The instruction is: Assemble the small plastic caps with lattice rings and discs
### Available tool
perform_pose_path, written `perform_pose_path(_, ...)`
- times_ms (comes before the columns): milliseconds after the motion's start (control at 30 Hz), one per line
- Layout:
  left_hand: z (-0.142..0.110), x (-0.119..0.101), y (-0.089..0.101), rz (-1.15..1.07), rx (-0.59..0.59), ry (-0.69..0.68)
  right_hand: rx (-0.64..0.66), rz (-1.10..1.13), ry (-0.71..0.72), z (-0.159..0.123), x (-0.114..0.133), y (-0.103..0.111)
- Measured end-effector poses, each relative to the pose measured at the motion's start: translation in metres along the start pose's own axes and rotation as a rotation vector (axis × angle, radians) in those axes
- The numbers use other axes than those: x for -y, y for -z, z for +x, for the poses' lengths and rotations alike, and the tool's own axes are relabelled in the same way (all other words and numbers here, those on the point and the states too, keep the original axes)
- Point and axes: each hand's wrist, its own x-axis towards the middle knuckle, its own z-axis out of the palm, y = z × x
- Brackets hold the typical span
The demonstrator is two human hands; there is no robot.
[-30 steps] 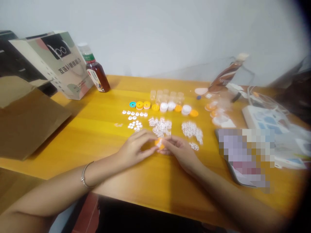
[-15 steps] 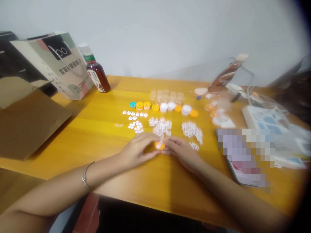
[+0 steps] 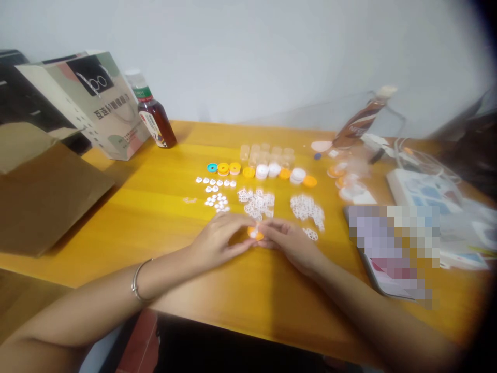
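Note:
Between my fingertips is a small orange disc (image 3: 255,234) with a white piece on its top. My left hand (image 3: 225,235) grips its left side, thumb below and fingers above. From the right, my right hand (image 3: 287,238) pinches the same disc, its fingers partly covering it. Just beyond my hands lie a pile of white openwork plastic wheels (image 3: 256,203) and a second such pile (image 3: 306,208). One loose white wheel (image 3: 310,234) is beside my right hand. Small white round pieces (image 3: 217,201) lie beyond my left hand.
A row of orange, white and teal caps (image 3: 248,172) runs before clear small cups (image 3: 266,154). At left stand a cardboard box (image 3: 50,197), paper bag (image 3: 104,109) and drink bottle (image 3: 157,122). A phone (image 3: 384,254), white box (image 3: 423,191) and brown bottle (image 3: 357,122) are right.
The right fingertips have shifted very slightly on the orange disc. Both hands otherwise keep their place, and the things on the table have not moved.

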Motion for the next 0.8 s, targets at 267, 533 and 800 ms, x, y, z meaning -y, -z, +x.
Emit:
perform_pose_path(267, -0.001, 0.004, -0.003, 0.21, -0.053, 0.0, -0.123, -0.028, 0.074, 0.0, -0.006, -0.009)
perform_pose_path(533, 0.001, 0.002, -0.007, 0.273, -0.013, 0.098, -0.144, -0.096, 0.139, 0.001, -0.008, -0.013)
perform_pose_path(800, 0.003, 0.0, -0.006, 0.217, -0.002, 0.124, -0.136, -0.08, 0.107, 0.002, -0.008, -0.012)
